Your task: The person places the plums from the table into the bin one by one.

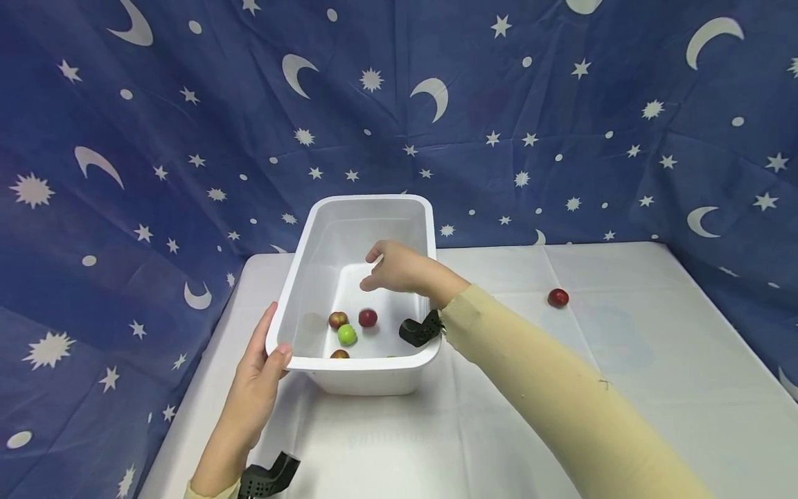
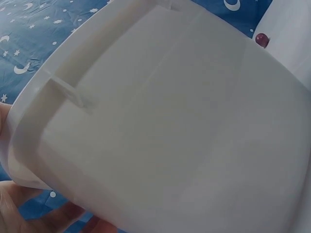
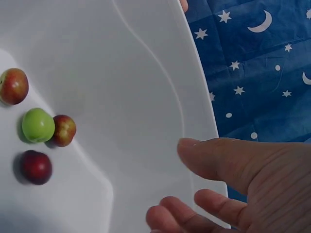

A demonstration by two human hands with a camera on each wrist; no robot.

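Observation:
A deep white plastic tub [image 1: 368, 378] stands on the table. My left hand [image 1: 254, 384] grips its near left corner, with the thumb over the rim and the other fingers along the outside. Over the inside of the tub is my right hand [image 1: 399, 269], its fingers loosely bent and nothing between them. Small round fruits lie on the tub floor below it: a dark red plum [image 3: 36, 167], a bright green fruit [image 3: 38, 125] and two red-and-yellow ones, one [image 3: 64, 130] touching the green fruit and another [image 3: 14, 86] apart.
One dark red plum [image 1: 557, 298] lies alone on the white tablecloth [image 1: 630, 326], right of the tub. Behind the table hangs a blue cloth [image 1: 486, 111] with moons and stars. Black wrist cameras are strapped to both arms, the right one [image 1: 419, 331] over the tub's right wall.

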